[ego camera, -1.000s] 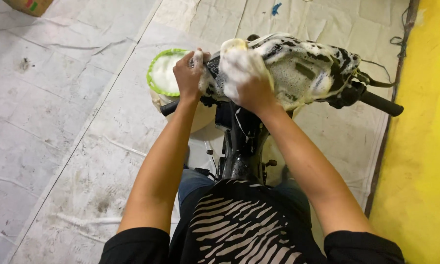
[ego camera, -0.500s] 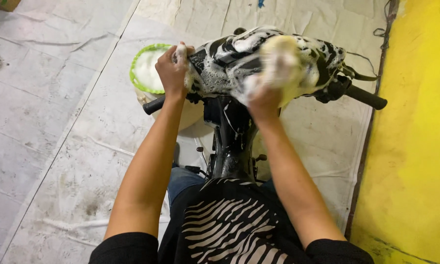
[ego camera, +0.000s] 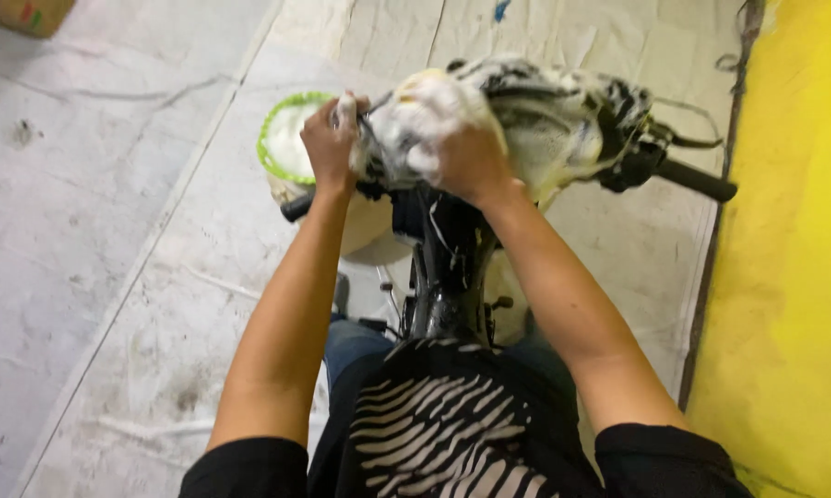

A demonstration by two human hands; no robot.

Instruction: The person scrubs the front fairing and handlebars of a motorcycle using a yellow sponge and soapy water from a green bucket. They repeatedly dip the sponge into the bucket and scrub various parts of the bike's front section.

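Note:
I look down at the front of a black motorcycle (ego camera: 448, 267) whose headlight cowl (ego camera: 563, 120) is covered in white soap foam. My right hand (ego camera: 466, 157) presses a foamy sponge (ego camera: 420, 115) against the left part of the cowl. My left hand (ego camera: 328, 143) grips the left side of the handlebar area, fingers closed and soapy. The right handlebar grip (ego camera: 701, 180) sticks out bare. My arms reach forward over my striped black-and-white lap.
A green-rimmed bucket (ego camera: 282, 157) full of white suds stands on the concrete floor just left of the handlebar. A yellow wall (ego camera: 794, 277) runs along the right. A box corner (ego camera: 28, 14) shows at top left.
My right hand with the sponge has swept from the right part of the cowl back to its left part, close to my left hand. The left hand keeps its hold.

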